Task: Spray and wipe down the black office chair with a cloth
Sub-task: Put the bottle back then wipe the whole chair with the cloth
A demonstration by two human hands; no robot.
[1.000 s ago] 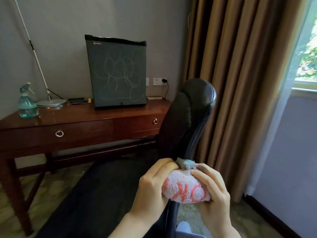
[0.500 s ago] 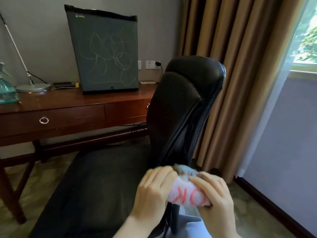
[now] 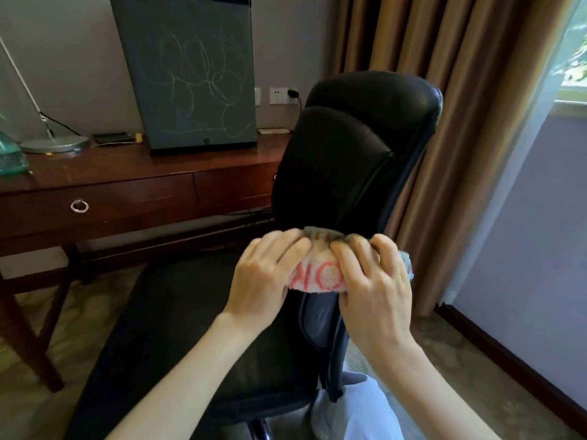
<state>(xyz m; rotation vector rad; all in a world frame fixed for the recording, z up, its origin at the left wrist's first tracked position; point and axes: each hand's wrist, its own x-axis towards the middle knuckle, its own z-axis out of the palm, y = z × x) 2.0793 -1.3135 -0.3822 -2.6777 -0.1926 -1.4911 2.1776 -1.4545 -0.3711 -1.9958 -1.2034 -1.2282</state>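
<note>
The black office chair (image 3: 343, 160) stands in front of me, its padded backrest upright and its seat stretching toward the lower left. A white cloth (image 3: 317, 276) with red lettering and a grey edge is wrapped over the lower side edge of the backrest. My left hand (image 3: 265, 277) grips the cloth from the left, fingers curled over its top. My right hand (image 3: 374, 281) grips it from the right, covering much of the cloth. A teal spray bottle (image 3: 11, 154) sits at the desk's far left, cut off by the frame edge.
A dark wooden desk (image 3: 133, 185) with drawers runs behind the chair, carrying a scribbled dark board (image 3: 187, 71), a lamp base (image 3: 54, 143) and a small device. Brown curtains (image 3: 460, 90) hang to the right, beside a purple wall and window.
The view has moved closer and tilted down, so the chair fills more of the frame. Both hands have moved the cloth up along the backrest edge, and the cloth is spread wider.
</note>
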